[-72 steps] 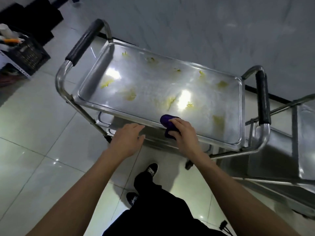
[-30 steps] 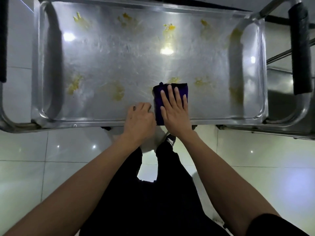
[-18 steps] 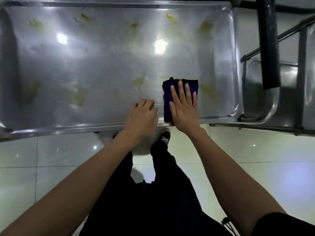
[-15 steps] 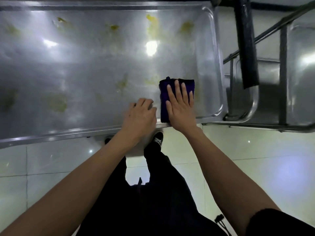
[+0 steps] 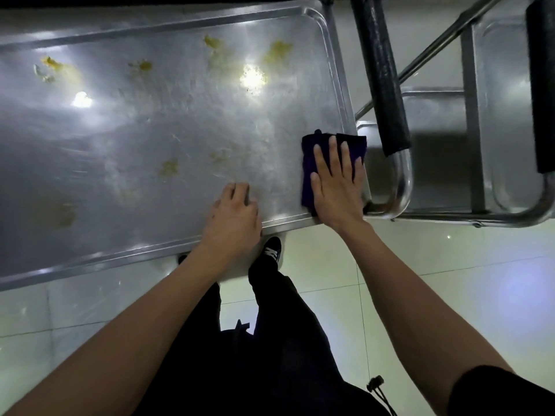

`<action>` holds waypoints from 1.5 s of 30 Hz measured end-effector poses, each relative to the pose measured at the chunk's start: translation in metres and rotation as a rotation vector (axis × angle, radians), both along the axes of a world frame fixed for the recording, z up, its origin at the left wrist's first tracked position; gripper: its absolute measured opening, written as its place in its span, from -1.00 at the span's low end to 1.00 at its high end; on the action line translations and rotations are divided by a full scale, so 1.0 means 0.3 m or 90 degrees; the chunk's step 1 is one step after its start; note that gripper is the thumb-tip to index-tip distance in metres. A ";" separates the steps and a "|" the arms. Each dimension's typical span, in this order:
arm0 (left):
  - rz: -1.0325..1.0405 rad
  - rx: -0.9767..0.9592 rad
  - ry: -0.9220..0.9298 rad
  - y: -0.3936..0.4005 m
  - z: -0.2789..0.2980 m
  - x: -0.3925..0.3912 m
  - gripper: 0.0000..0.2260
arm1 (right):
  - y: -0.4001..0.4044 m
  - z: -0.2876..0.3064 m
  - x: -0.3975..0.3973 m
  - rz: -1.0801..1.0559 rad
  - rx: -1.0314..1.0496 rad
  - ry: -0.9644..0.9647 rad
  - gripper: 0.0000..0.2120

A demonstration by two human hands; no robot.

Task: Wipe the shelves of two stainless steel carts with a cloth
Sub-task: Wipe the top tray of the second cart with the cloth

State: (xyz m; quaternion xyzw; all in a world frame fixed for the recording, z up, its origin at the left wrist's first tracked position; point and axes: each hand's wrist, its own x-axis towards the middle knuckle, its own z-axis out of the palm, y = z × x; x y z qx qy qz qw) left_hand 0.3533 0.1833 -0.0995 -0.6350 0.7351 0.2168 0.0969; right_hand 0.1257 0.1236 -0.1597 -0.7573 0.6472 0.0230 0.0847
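A stainless steel cart's top shelf (image 5: 186, 127) fills the upper left, smeared with several yellow stains (image 5: 169, 168). A folded dark purple cloth (image 5: 309, 154) lies at the shelf's near right corner. My right hand (image 5: 335, 184) presses flat on the cloth with straight, spread fingers. My left hand (image 5: 232, 219) rests on the shelf's near rim, fingers curled over the edge. A second steel cart (image 5: 510, 115) stands to the right.
The first cart's black padded handle (image 5: 381, 73) crosses just right of the cloth. The second cart's black handle (image 5: 540, 85) is at the far right. Glossy white floor tiles (image 5: 420, 265) lie below; my dark trousers and a shoe (image 5: 271, 250) are under the shelf edge.
My right hand has slid the cloth rightward along the near edge into the shelf's right corner. My left hand has stayed on the rim. The view has shifted right.
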 end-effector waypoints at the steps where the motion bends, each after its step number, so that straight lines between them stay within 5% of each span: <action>1: 0.001 -0.005 0.010 0.002 0.000 0.007 -0.71 | 0.005 0.002 0.010 -0.006 0.006 -0.005 -0.45; 9: -0.011 -0.029 0.166 0.027 0.028 0.170 -0.70 | 0.043 0.015 0.258 0.032 0.049 -0.043 -0.44; 14: 0.083 -0.087 0.139 0.117 0.039 0.404 -0.76 | 0.042 0.021 0.436 0.078 0.044 -0.056 -0.34; 29: 0.268 -0.207 0.094 0.253 -0.022 0.864 -0.86 | 0.137 0.005 1.186 0.296 0.068 -0.096 -0.46; 45: 0.142 -0.170 0.067 -0.015 -0.039 0.580 -0.73 | -0.014 0.017 0.771 0.188 0.049 -0.120 -0.45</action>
